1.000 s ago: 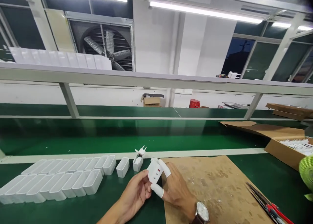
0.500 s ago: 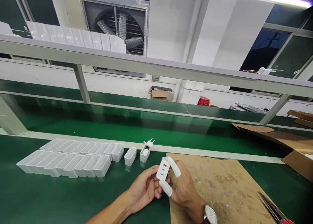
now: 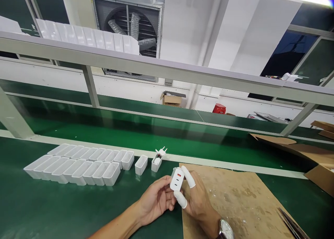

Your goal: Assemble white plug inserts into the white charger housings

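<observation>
Reference for all places: brown sheet (image 3: 224,211), laid on green tabletop (image 3: 65,207). Held in the air near sheet's far left corner, overlapping its left edge as seen from the head: white charger block (image 3: 176,179). Port face turned to camera, slightly tilted; shows one red port, two narrow dark slots.

Right hand (image 3: 199,199), over sheet: thumb and forefinger, in white finger cots (image 3: 189,177), clamped on block. Watch (image 3: 225,229) at wrist, also over sheet. Left hand (image 3: 158,199), left of sheet: thumb against block's left side, other fingers curled below and behind; fingertip contact there partly hidden.

Left of sheet's far left corner: white tub (image 3: 155,167) with pronged plug piece (image 3: 162,151) at its far end. Farther left: single tub (image 3: 141,165), apart from neighbours. Farther left again: two packed rows of tubs (image 3: 86,171), open tops up. Across sheet's right edge: pointed metal tool (image 3: 291,223). Right of and beyond sheet: cardboard box (image 3: 320,178), cut by frame.

Room: broad green span left of sheet, between near tub row and left forearm; narrow green gap between sheet's far edge and pale strip (image 3: 221,162); flecked brown area from right hand to tool.
</observation>
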Action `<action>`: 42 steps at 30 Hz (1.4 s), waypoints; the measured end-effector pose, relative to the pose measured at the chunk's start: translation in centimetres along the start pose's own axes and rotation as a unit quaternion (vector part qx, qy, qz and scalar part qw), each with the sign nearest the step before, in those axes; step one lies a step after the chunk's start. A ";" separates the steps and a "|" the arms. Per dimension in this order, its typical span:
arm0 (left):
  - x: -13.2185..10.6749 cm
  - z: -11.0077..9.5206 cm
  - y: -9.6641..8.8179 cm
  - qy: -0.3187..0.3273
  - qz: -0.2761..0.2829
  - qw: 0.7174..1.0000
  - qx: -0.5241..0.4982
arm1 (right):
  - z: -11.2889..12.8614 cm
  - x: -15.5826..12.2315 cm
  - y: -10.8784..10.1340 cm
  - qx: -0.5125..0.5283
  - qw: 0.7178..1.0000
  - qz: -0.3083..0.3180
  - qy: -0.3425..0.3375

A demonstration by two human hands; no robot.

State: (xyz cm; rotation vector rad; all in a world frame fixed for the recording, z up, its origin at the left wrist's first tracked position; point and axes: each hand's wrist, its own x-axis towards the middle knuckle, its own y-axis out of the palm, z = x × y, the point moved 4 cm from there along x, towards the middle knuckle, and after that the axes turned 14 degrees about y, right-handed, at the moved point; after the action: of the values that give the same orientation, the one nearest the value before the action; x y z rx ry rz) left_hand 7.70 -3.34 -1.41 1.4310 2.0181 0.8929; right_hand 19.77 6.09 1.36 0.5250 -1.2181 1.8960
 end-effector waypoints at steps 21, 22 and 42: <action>0.0 -2.7 0.4 0.095 -0.022 0.993 0.070 | 0.4 0.7 -0.6 -0.020 0.999 -0.031 -0.010; 0.0 -2.8 0.5 0.095 -0.026 0.992 0.073 | 0.4 0.7 -0.6 -0.019 0.999 -0.032 -0.012; 1.0 -5.4 -1.3 0.330 -0.014 0.647 0.687 | -1.6 1.0 0.2 -0.107 0.993 -0.053 0.000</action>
State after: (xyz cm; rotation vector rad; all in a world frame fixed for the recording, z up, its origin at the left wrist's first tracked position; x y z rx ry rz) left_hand 2.67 -3.94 1.14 1.7835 3.5902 -0.5726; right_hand 19.16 7.85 1.27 0.4636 -1.3472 1.6520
